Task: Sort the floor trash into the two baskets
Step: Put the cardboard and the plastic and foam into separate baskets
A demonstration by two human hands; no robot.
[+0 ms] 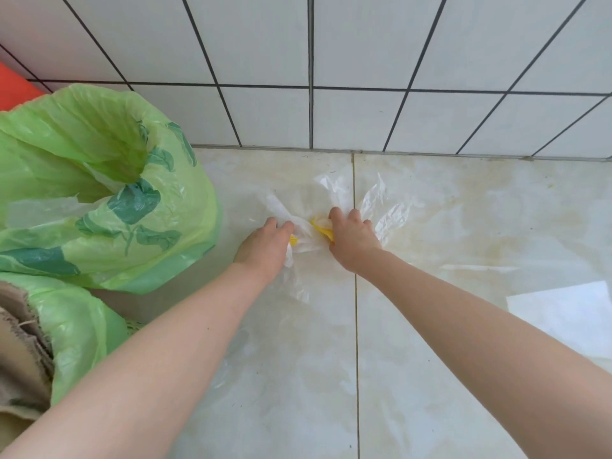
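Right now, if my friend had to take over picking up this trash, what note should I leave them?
Left hand: grips the clear plastic bag on the floor.
Right hand: grips the same bag, with something yellow bunched inside.
The bag lies crumpled by the tiled wall.
Green-lined basket stands to the left, holding some clear plastic; a second green liner sits nearer.
Left to do: lift the bag and drop it in the right basket. White sheet remains on the floor.
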